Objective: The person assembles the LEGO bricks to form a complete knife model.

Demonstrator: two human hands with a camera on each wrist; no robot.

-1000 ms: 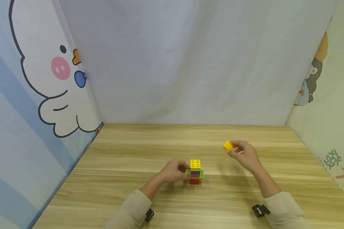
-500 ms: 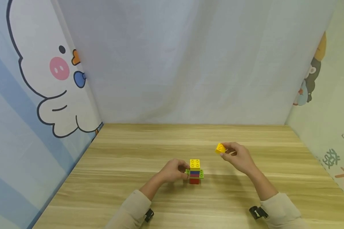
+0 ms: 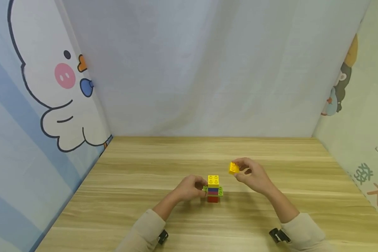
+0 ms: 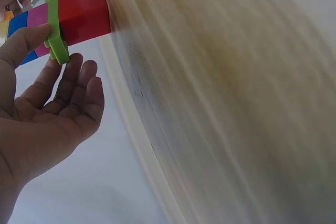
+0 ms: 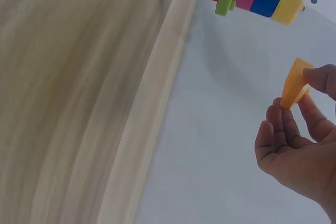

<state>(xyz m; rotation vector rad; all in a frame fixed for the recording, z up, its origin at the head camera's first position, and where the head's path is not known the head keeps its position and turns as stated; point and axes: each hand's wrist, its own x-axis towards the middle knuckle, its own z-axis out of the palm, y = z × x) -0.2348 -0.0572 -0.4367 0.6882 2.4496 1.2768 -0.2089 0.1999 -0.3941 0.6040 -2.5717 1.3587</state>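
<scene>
A tower of toy building bricks (image 3: 213, 182) stands upright on the wooden table (image 3: 138, 157). From the bottom it runs red, a light green plate (image 4: 53, 27) jutting out on both sides, magenta, blue, and yellow with studs on top. My left hand (image 3: 190, 188) pinches the green plate's left end between thumb and fingers. To the right of the tower and higher up, my right hand (image 3: 253, 175) pinches a yellow-orange brick (image 3: 233, 168) by its edges. That brick is tilted, apart from the tower, and its studs show in the head view.
A pale grey curtain (image 3: 189, 70) closes off the table's back edge. Cartoon-printed cloth walls (image 3: 60, 115) stand on the left and right. Both wrists wear black camera mounts (image 3: 278, 235) below the sleeves.
My right hand has moved left and toward me with the yellow-orange brick, nearer to the tower. The left hand stays at the tower.
</scene>
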